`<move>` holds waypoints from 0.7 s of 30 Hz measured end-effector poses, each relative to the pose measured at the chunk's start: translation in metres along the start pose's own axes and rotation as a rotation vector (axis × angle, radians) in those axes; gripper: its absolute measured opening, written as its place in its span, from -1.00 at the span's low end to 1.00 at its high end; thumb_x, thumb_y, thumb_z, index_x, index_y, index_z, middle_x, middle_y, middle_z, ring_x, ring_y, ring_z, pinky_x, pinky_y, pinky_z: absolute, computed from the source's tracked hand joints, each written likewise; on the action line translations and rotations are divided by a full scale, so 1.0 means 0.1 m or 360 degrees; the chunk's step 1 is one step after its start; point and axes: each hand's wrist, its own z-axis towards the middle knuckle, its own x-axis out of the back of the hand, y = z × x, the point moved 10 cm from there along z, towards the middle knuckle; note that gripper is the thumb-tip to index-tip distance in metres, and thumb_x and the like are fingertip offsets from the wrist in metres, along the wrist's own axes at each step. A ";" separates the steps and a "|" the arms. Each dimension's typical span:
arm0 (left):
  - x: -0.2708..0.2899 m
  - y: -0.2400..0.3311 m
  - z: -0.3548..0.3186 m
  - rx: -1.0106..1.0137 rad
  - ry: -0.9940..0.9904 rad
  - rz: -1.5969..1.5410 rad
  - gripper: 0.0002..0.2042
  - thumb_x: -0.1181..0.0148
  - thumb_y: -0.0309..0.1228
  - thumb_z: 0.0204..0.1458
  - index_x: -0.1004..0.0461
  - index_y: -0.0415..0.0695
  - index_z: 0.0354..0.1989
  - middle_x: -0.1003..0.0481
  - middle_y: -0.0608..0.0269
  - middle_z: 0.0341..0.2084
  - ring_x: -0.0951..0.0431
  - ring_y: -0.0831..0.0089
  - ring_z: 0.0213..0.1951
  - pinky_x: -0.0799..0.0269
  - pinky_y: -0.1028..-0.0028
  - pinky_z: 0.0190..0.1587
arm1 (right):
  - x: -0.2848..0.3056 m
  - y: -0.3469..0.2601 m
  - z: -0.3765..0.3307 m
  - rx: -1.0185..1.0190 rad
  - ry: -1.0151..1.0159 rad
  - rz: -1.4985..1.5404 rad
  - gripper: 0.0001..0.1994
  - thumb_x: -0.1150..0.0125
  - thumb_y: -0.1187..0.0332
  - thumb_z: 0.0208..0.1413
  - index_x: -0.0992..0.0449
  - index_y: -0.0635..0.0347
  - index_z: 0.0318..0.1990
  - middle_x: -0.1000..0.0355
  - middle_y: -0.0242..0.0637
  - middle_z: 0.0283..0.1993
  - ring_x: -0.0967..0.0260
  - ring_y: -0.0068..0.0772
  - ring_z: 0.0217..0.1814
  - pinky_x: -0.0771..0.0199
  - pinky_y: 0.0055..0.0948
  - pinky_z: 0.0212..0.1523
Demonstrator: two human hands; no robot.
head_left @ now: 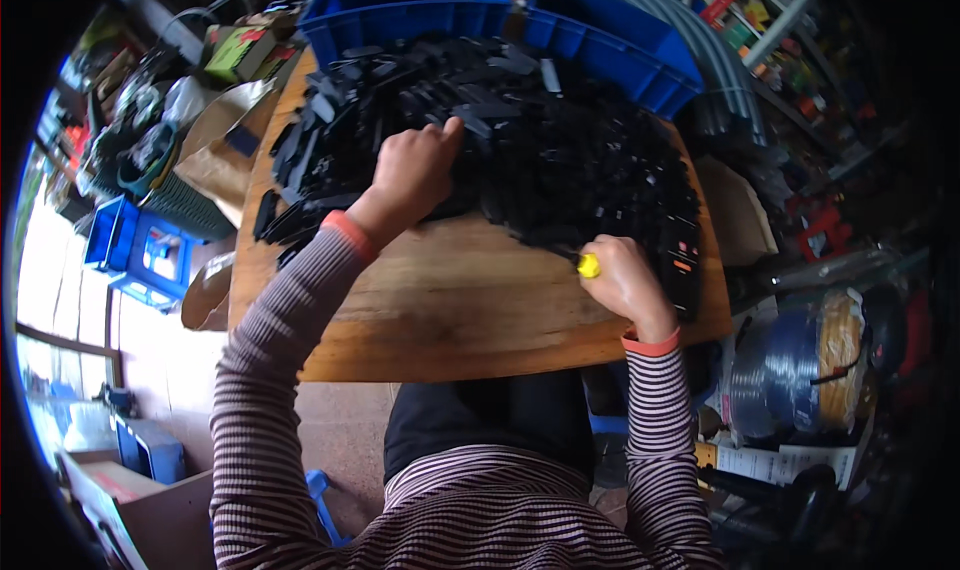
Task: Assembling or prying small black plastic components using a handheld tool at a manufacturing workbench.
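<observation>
A large heap of black plastic pieces (610,160), many long and flat, covers the far part of a wooden table (440,300). My left hand (415,175) is over the near left-middle of the heap, its fingers curled and mostly hidden under the hand. Whatever it may hold cannot be made out. At the heap's near right edge, my right hand (628,282) is closed around a yellow-handled tool (589,265). The yellow end shows beside the thumb side of the fist, and the tool's kind is not clear.
Two blue plastic bins (410,18) (620,45) stand behind the heap. Brown paper bags (225,150) and a blue crate (150,250) are left of the table. To the right lie grey coiled tubing (725,90) and wrapped rolls (790,365).
</observation>
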 end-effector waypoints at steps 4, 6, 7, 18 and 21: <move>0.27 0.56 -0.35 -0.0404 0.0122 -0.0430 -0.68 -0.14 -0.62 -0.13 -0.42 -0.16 -0.13 -0.50 0.11 -0.38 -0.55 0.15 -0.34 -0.47 0.24 -0.36 | 0.00 -0.02 -0.02 -0.0011 0.0021 0.0069 -0.86 -0.26 0.54 -0.19 -0.57 0.35 -0.38 -0.48 -0.02 -0.35 -0.48 0.04 -0.28 -0.48 -0.18 -0.25; 0.32 0.79 -0.60 -0.0579 0.0155 -0.0695 -0.69 -0.17 -0.64 -0.20 -0.47 -0.14 -0.19 -0.48 0.18 -0.36 -0.52 0.22 -0.30 -0.46 0.28 -0.30 | 0.02 -0.02 -0.07 -0.0001 0.0019 0.0104 -0.86 -0.23 0.56 -0.20 -0.57 0.36 -0.39 -0.49 0.00 -0.34 -0.48 0.06 -0.28 -0.49 -0.17 -0.25; 0.28 0.79 -0.68 -0.0570 0.0148 -0.0692 -0.69 -0.17 -0.64 -0.20 -0.47 -0.14 -0.19 -0.48 0.18 -0.36 -0.52 0.22 -0.30 -0.46 0.28 -0.30 | 0.04 0.02 -0.12 -0.0021 0.0031 0.0173 -0.86 -0.25 0.55 -0.18 -0.57 0.36 -0.38 -0.49 -0.02 -0.34 -0.48 0.03 -0.29 -0.48 -0.21 -0.26; 0.16 1.48 -1.37 -0.1376 0.0208 -0.0378 -0.83 -0.15 -0.40 -0.12 -0.42 -0.08 -0.32 -0.45 0.29 -0.32 -0.49 0.35 -0.11 -0.42 0.40 -0.10 | 0.02 -0.06 -0.08 0.0227 0.0104 0.0319 -0.80 -0.37 0.53 -0.12 -0.55 0.35 -0.28 -0.49 -0.12 -0.37 -0.48 -0.08 -0.33 -0.45 -0.34 -0.30; 0.12 1.43 -1.45 -0.1342 0.0105 -0.0397 -0.75 -0.16 -0.36 -0.14 -0.43 -0.14 -0.25 -0.47 0.18 -0.22 -0.48 0.26 -0.03 -0.41 0.36 -0.05 | 0.03 -0.03 -0.06 0.0172 0.0014 0.0296 -0.80 -0.38 0.54 -0.13 -0.53 0.35 -0.30 -0.50 -0.13 -0.37 -0.49 -0.12 -0.36 -0.44 -0.37 -0.34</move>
